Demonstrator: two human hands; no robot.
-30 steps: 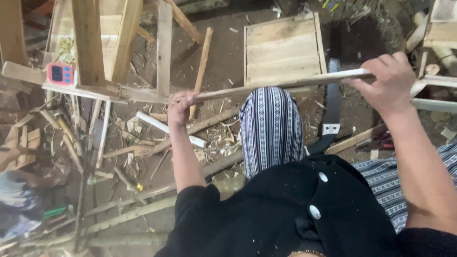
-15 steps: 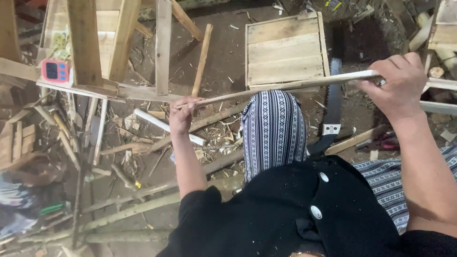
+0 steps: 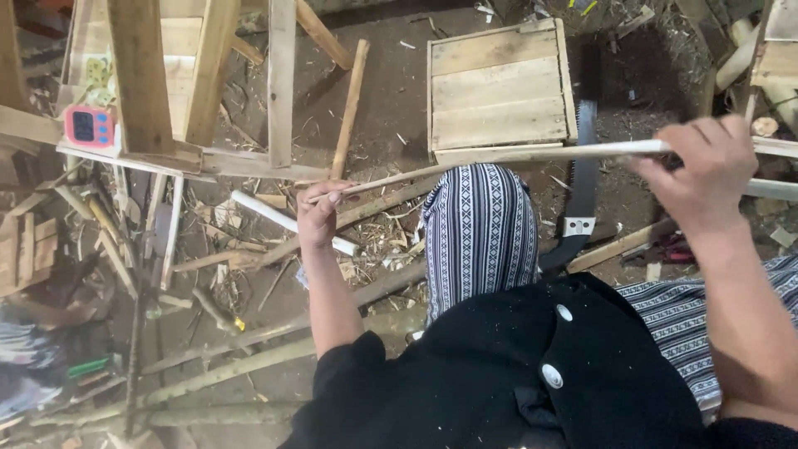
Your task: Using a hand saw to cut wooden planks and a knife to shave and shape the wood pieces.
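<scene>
My left hand [image 3: 320,218] and right hand [image 3: 706,170] both grip the long thin pale wooden stick [image 3: 499,156]. It has stayed over my striped knee [image 3: 480,229], a little lower now. The square wooden box [image 3: 499,87] sits behind it.

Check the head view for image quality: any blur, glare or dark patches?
Head view: right hand slightly motion-soft, left hand sharper. Light is flat and dim, with no glare. The pale stick and wooden crate read clearly. The black garment loses detail, and the ground by the saw falls into shadow. Wide-angle stretch shows at the edges.
</scene>
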